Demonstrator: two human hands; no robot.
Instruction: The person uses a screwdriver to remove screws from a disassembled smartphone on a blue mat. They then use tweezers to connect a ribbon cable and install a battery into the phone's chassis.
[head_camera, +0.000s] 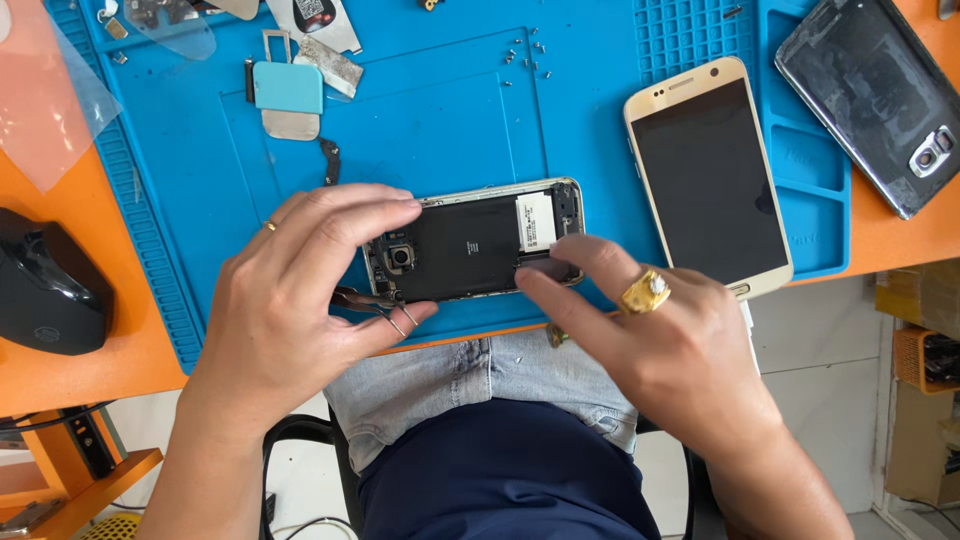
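Note:
An opened phone body (470, 245) lies face down on the blue work mat (440, 110), its black inner plate, camera module and a white label exposed. My left hand (300, 300) curls over its left end, fingertips on the top edge, and holds metal tweezers (385, 310) between thumb and palm. My right hand (650, 335), wearing a gold ring, presses its fingertips on the phone's right end.
A gold phone (708, 180) lies screen up to the right. A black back cover (880, 95) rests on the orange table at the far right. Small screws (525, 58), a light blue pry tool (288, 95) and loose parts sit up top. A black mouse (45, 285) lies at the left.

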